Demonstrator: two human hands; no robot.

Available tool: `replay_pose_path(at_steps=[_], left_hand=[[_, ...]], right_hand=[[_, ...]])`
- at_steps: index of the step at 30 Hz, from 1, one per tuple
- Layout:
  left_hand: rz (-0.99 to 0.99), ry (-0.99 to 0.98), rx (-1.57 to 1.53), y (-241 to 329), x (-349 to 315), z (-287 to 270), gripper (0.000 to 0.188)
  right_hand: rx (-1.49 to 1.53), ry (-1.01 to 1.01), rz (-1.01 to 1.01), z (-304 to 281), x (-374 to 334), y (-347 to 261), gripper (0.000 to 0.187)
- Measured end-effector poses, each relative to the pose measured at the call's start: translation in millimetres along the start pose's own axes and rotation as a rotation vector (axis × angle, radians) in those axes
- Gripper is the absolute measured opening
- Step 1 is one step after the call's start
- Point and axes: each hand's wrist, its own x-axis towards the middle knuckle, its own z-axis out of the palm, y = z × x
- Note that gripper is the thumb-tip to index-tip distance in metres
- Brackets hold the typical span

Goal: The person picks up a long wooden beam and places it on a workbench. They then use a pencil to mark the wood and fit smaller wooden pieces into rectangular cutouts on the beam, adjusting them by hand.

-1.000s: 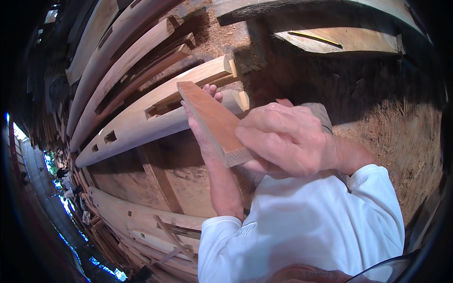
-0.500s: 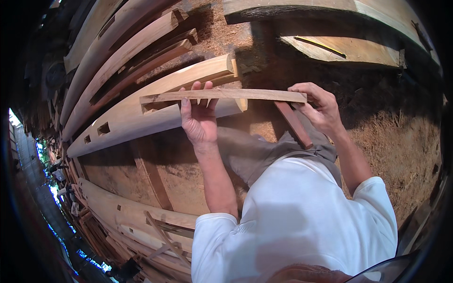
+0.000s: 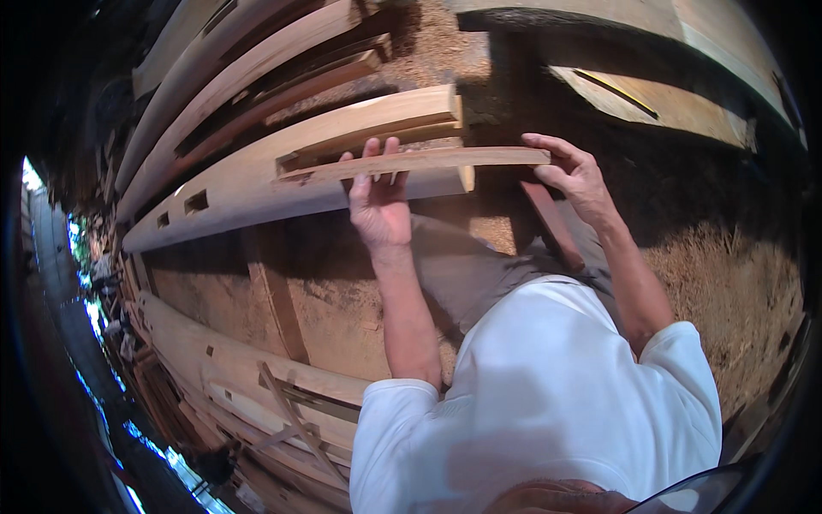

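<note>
A long, narrow wooden strip (image 3: 462, 158) is held crosswise in front of me, over a thick pale beam. My left hand (image 3: 384, 210) supports it near the left part, thumb on the near side and fingers showing beyond the far edge. At the strip's right end, my right hand (image 3: 575, 176) pinches it between thumb and fingers. The pale beam (image 3: 248, 210) has square holes cut in it and a slotted end, partly hidden behind the strip and my left hand. Below my right hand is a reddish-brown wooden piece (image 3: 552, 224) beside my trousers.
Several long timbers (image 3: 265, 64) lie at the far left. A board (image 3: 685, 103) at the far right carries a yellow-and-black stick (image 3: 621, 92). Another holed beam (image 3: 257, 364) lies at the near left, crossed by thin slats (image 3: 295, 415). Sawdust (image 3: 719, 291) covers the ground at right.
The strip has turned slightly: its right end sits farther away and its near long face shows differently. Both hands keep their hold. The surrounding timbers have shifted right in the view.
</note>
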Motion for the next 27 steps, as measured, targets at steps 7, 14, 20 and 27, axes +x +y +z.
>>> replay_pose_path(at_steps=[7, 14, 20, 27], left_hand=[[-0.004, 0.025, 0.032, 2.0, 6.1, -21.2, 0.041], [-0.011, 0.102, -0.045, 8.3, 7.6, -31.4, 0.044], [-0.057, 0.184, 0.196, 19.5, 21.8, -34.5, 0.053], [-0.572, 0.213, 0.789, 63.6, 33.7, -41.1, 0.063]], right_hand=[[0.367, 0.076, 0.142, 13.8, 23.4, 26.6, 0.045], [0.372, 0.044, 0.194, 19.0, 33.8, 28.6, 0.047], [0.286, 0.123, 0.228, 26.9, 47.7, 26.7, 0.047], [0.403, 0.113, 0.199, 37.7, 67.3, 38.1, 0.028]])
